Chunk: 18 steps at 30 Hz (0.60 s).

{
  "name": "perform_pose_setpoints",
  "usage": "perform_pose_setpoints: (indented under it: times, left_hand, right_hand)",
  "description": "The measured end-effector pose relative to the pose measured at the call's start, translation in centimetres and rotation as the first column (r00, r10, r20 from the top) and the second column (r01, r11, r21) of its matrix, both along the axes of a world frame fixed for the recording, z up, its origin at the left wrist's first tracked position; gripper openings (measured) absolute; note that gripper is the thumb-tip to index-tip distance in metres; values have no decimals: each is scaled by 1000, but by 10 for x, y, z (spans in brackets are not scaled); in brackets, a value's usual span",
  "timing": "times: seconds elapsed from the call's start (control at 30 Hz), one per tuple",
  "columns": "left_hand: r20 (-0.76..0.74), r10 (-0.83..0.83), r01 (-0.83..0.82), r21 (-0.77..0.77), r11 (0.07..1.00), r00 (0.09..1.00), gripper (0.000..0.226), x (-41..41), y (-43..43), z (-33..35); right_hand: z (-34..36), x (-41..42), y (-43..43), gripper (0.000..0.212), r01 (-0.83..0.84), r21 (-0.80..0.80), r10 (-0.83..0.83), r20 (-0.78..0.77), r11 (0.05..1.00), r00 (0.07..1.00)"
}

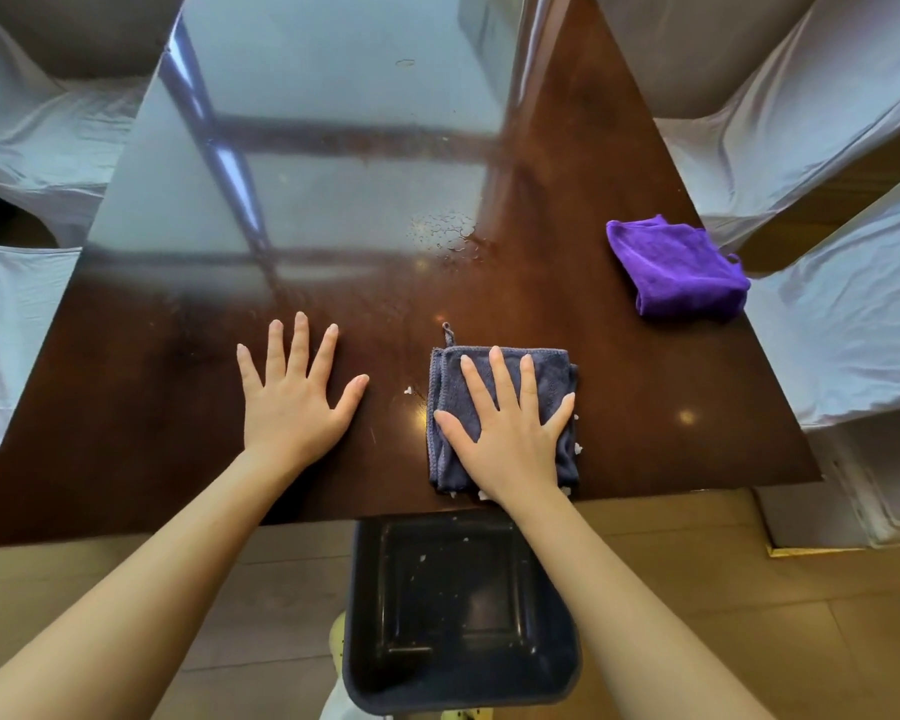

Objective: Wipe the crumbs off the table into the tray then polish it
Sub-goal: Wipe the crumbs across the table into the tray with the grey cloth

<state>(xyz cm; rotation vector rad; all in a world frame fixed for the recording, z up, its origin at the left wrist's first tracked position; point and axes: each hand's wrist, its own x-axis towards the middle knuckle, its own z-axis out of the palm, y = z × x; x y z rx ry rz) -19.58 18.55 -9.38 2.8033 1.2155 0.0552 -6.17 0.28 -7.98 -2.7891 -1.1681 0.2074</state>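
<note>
My right hand (510, 433) lies flat, fingers spread, on a folded grey cloth (450, 376) near the front edge of the dark glossy table (152, 407). Small white crumbs (408, 390) lie around the cloth, some at its right side and some at the table's front edge. My left hand (294, 397) rests flat and open on the bare table to the left of the cloth. A black tray (453, 672) sits below the table edge, under my right hand, with a few white specks inside. A folded purple cloth (676, 267) lies at the right edge of the table.
Water droplets (445, 233) sit on the table beyond the grey cloth. White-covered chairs (827, 314) stand along the right side and more of them (17, 293) along the left. The floor (261, 589) below is light wood.
</note>
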Motion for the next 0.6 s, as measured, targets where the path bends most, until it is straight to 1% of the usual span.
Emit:
perform_pose_setpoints:
  times: [0.13,0.4,0.47,0.6]
  left_hand:
    - [17,-1,1,-1,1000,1000,74,-3,-9,-2]
    - [16,38,-38,-17,999,999,71,-10,-30,-4]
    - [7,49,-49,-12,999,999,70,-11,-34,-4]
    - [8,67,-67,-8,998,998,69,-10,-33,-7]
  right_hand:
    - [-3,-14,-15,70,6,16,-6,-9,1000,1000]
    - [-2,-38,-40,58,-30,64,32,-33,998,999]
    - [-1,-46,-47,53,-38,116,39,-4,992,999]
    - [-2,-59,-57,46,-69,197,45,121,978,992]
